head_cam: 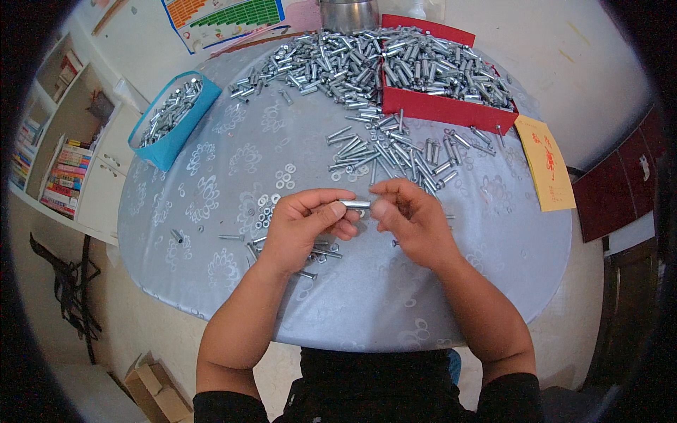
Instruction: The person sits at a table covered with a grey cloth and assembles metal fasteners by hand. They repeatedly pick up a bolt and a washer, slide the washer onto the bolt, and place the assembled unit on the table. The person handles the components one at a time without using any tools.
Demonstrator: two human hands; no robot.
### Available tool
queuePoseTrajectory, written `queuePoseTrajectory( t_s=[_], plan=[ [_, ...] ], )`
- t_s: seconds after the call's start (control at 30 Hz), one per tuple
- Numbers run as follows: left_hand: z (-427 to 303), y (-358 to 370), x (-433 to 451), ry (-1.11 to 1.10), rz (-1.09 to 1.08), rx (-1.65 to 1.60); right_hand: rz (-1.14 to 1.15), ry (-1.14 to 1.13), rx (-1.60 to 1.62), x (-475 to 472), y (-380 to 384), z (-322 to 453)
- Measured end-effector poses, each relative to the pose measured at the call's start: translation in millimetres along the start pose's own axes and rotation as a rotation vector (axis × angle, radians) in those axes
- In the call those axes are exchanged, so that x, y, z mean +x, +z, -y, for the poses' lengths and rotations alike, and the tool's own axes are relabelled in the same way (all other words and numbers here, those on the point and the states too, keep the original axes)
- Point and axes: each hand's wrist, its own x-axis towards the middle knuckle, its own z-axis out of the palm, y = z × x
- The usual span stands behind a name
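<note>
A shiny metal anchor sleeve (pixel 357 204) lies level between the thumb and fingers of my left hand (pixel 297 222). Curled close around its right end are the fingers of my right hand (pixel 420 224); whether they pinch the end or a small part is hidden. Just beyond my hands, long bolts (pixel 355 149) lie spread with nuts and sleeves. Flat washers (pixel 285 176) sit in a loose group left of these, and more are partly covered by my left hand. Under my left wrist are further bolts (pixel 328 254) and nuts.
A large heap of metal sleeves (pixel 328 63) covers the table's far side, against a red box (pixel 449 106) full of them. At left stands a blue container (pixel 185 138) of metal parts. A yellow booklet (pixel 547 164) overhangs the right edge. Behind the heap is a metal pot (pixel 349 16).
</note>
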Motion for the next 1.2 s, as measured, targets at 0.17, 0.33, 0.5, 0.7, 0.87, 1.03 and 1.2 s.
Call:
queuePoseTrajectory(
  t_s=[0.17,0.33,0.5,0.7,0.87,1.03,1.2],
  plan=[
    [0.2,-1.2,0.1,0.002,0.004,-0.015,0.074,0.079,-0.024,0.0,-7.6,-4.3],
    [1.4,-2.2,1.1,0.007,0.004,-0.039,0.086,-0.138,-0.007,0.1,-4.3,-7.8],
    [0.3,-1.6,0.3,-0.004,0.005,-0.033,0.101,0.084,0.026,-1.8,-5.8,-5.6],
    [-1.0,-1.4,0.3,0.015,0.016,-0.033,0.092,0.047,-0.004,-2.4,-4.2,-3.0],
    [-0.9,-0.6,0.3,0.005,0.021,-0.007,0.032,0.055,0.066,-1.0,-2.5,-4.2],
    [-1.0,-0.7,-0.1,-0.014,0.002,0.006,0.065,0.135,0.014,-1.9,-3.3,0.8],
    [-1.7,0.6,-1.2,-0.019,0.021,0.039,0.083,0.053,0.119,-1.3,-1.1,-8.8]
  ],
)
